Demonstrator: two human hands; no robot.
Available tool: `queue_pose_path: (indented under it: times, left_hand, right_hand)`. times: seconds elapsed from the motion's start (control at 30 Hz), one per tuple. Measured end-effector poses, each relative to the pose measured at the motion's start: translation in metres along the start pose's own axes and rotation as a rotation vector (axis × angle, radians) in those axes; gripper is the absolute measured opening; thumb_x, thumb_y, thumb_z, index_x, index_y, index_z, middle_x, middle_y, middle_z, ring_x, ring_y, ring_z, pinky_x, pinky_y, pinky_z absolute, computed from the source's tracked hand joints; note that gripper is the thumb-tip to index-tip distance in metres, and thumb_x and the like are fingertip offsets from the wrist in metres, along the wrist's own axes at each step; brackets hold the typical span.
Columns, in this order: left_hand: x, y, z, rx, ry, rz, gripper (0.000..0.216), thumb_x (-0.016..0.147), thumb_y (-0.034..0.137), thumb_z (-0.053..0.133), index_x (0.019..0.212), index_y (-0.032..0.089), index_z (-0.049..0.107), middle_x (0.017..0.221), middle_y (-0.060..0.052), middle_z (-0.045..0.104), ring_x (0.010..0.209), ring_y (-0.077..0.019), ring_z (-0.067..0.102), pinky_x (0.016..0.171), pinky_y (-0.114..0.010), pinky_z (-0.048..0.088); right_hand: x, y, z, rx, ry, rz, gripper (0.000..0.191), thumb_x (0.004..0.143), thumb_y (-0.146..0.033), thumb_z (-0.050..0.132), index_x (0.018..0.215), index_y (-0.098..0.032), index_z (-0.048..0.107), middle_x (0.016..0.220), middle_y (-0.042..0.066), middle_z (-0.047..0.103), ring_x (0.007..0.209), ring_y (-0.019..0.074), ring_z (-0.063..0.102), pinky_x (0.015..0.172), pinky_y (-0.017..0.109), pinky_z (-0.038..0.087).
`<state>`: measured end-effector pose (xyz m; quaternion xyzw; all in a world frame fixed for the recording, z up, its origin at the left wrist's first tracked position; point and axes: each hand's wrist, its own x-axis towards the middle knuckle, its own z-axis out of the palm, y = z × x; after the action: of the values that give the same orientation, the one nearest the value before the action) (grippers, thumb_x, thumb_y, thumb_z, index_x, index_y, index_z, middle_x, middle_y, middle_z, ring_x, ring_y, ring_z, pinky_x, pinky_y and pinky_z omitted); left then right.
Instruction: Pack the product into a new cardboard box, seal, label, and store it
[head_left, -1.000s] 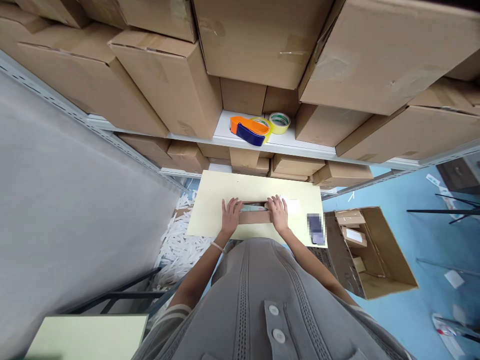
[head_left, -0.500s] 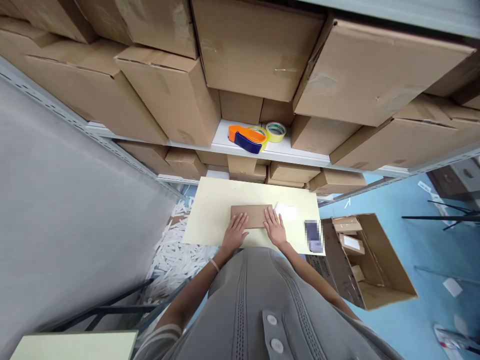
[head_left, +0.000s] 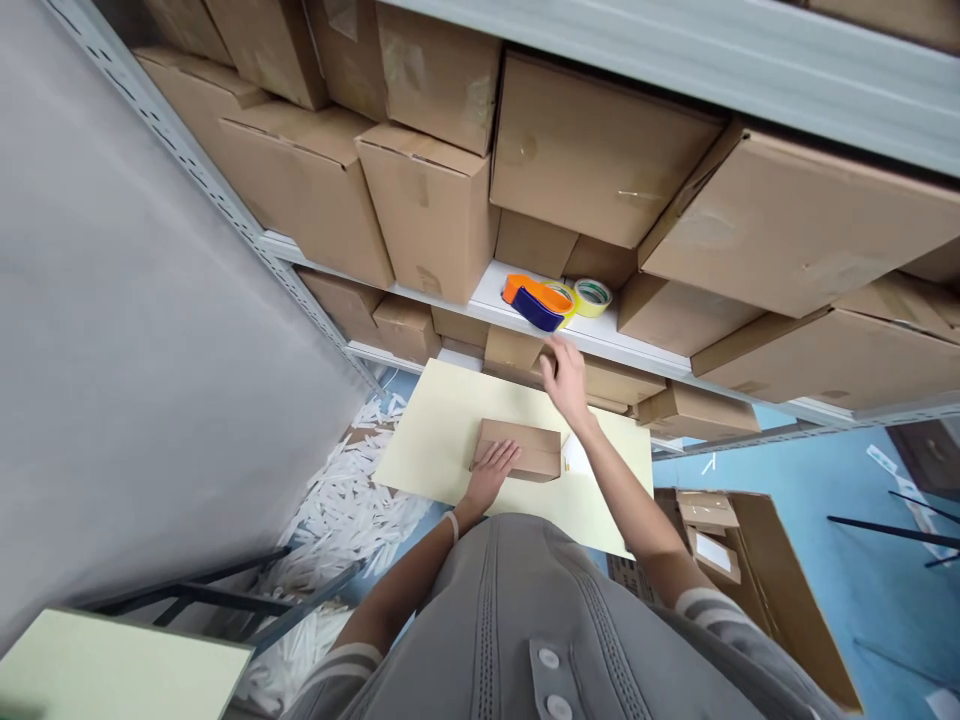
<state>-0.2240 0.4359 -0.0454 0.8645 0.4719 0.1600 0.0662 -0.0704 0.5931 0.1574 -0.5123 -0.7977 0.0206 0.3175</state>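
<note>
Left of the surface point(head_left: 442, 405): shredded paper point(head_left: 356, 500) lies below its edge. Left hand point(head_left: 495, 472): laid across the near left part of the small cardboard box point(head_left: 537, 452), fingers extended. The box rests mid-surface, top flaps folded down — closing judged complete. No tape is visible along the seam — sealing appears outstanding. Tape dispenser point(head_left: 535, 303): on the shelf point(head_left: 489, 287) beyond. Right hand point(head_left: 568, 382): raised just below it in view, fingers loosely bent, nothing held; contact unconfirmed. Tape roll point(head_left: 591, 308): beside the dispenser. Far right: open carton point(head_left: 795, 580) containing smaller boxes point(head_left: 706, 510).
</note>
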Motion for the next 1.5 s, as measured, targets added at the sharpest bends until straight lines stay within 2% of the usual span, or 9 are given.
queue_pose_path:
  times: [0.17, 0.37, 0.5, 0.63, 0.73, 0.87, 1.13, 1.37, 1.5]
  left_hand:
    - [0.006, -0.007, -0.003, -0.057, 0.023, -0.035, 0.069, 0.084, -0.002, 0.031, 0.148, 0.022, 0.037, 0.151, -0.005, 0.043, 0.141, -0.0169, 0.036, 0.12, -0.043, 0.025]
    - [0.018, -0.018, -0.009, -0.088, 0.07, -0.079, 0.072, 0.079, -0.005, 0.032, 0.145, 0.023, 0.041, 0.15, -0.004, 0.044, 0.141, -0.0152, 0.037, 0.12, -0.041, 0.025]
    - [0.018, -0.023, -0.009, -0.096, 0.096, -0.071, 0.075, 0.076, -0.008, 0.032, 0.144, 0.022, 0.043, 0.15, -0.002, 0.044, 0.142, -0.0141, 0.035, 0.12, -0.039, 0.025]
    - [0.015, -0.025, -0.004, -0.076, 0.095, -0.067, 0.079, 0.073, -0.009, 0.032, 0.145, 0.022, 0.042, 0.151, -0.002, 0.042, 0.142, -0.0138, 0.035, 0.12, -0.038, 0.026]
    - [0.015, -0.026, -0.002, -0.066, 0.089, -0.056, 0.085, 0.069, -0.009, 0.034, 0.147, 0.023, 0.038, 0.152, -0.003, 0.041, 0.141, -0.0144, 0.036, 0.12, -0.039, 0.026]
    - [0.015, -0.026, -0.005, -0.089, 0.079, -0.05, 0.089, 0.066, -0.008, 0.034, 0.15, 0.023, 0.033, 0.151, -0.004, 0.042, 0.142, -0.0155, 0.035, 0.12, -0.042, 0.025]
    - [0.017, -0.025, -0.006, -0.131, 0.029, -0.057, 0.089, 0.065, -0.011, 0.031, 0.148, 0.019, 0.036, 0.15, -0.004, 0.043, 0.144, -0.0154, 0.031, 0.12, -0.044, 0.025]
    - [0.014, -0.021, -0.005, -0.144, -0.01, -0.07, 0.081, 0.07, -0.01, 0.033, 0.146, 0.016, 0.039, 0.148, -0.008, 0.046, 0.144, -0.0172, 0.032, 0.12, -0.043, 0.026]
    - [0.019, -0.017, -0.01, -0.371, 0.001, -0.177, 0.053, 0.086, 0.005, 0.039, 0.135, 0.018, 0.052, 0.142, -0.01, 0.053, 0.139, -0.0213, 0.039, 0.117, -0.048, 0.03]
  right_hand:
    - [0.092, 0.001, 0.011, -0.122, 0.017, 0.089, 0.05, 0.1, -0.042, 0.025, 0.132, -0.009, 0.046, 0.124, 0.02, 0.059, 0.116, 0.0299, 0.051, 0.1, 0.044, 0.036]
    - [0.113, 0.012, 0.032, -0.355, -0.02, 0.155, 0.058, 0.098, -0.053, 0.03, 0.116, -0.005, 0.058, 0.097, 0.02, 0.068, 0.094, 0.0285, 0.059, 0.094, 0.04, 0.035]
    - [0.124, 0.009, 0.01, -0.381, -0.005, 0.195, 0.058, 0.097, -0.056, 0.032, 0.1, -0.009, 0.066, 0.081, 0.015, 0.07, 0.079, 0.0235, 0.061, 0.08, 0.032, 0.039]
    - [0.128, 0.003, -0.03, -0.277, 0.171, 0.329, 0.065, 0.1, -0.052, 0.021, 0.073, -0.014, 0.066, 0.064, 0.009, 0.063, 0.062, 0.0174, 0.056, 0.062, 0.027, 0.034]
    - [0.11, 0.005, -0.053, -0.092, 0.125, 0.332, 0.067, 0.096, -0.06, 0.024, 0.053, -0.017, 0.052, 0.05, 0.002, 0.048, 0.051, 0.0127, 0.043, 0.053, 0.026, 0.028]
    - [0.052, 0.021, -0.053, 0.12, -0.137, 0.409, 0.066, 0.089, -0.071, 0.031, 0.046, -0.021, 0.035, 0.044, -0.003, 0.03, 0.046, 0.0098, 0.031, 0.049, 0.026, 0.026]
    - [-0.073, 0.058, -0.004, 0.036, -0.413, 0.715, 0.074, 0.091, -0.071, 0.016, 0.047, -0.021, 0.049, 0.053, 0.005, 0.058, 0.056, 0.0184, 0.055, 0.058, 0.027, 0.037]
    - [-0.103, 0.056, 0.024, -0.154, -0.521, 0.668, 0.068, 0.098, -0.056, 0.025, 0.057, -0.019, 0.065, 0.068, 0.01, 0.069, 0.07, 0.0194, 0.065, 0.061, 0.025, 0.036]
    - [-0.106, 0.047, 0.029, -0.229, -0.553, 0.652, 0.064, 0.099, -0.05, 0.027, 0.068, -0.018, 0.072, 0.077, 0.011, 0.073, 0.077, 0.0205, 0.067, 0.064, 0.026, 0.037]
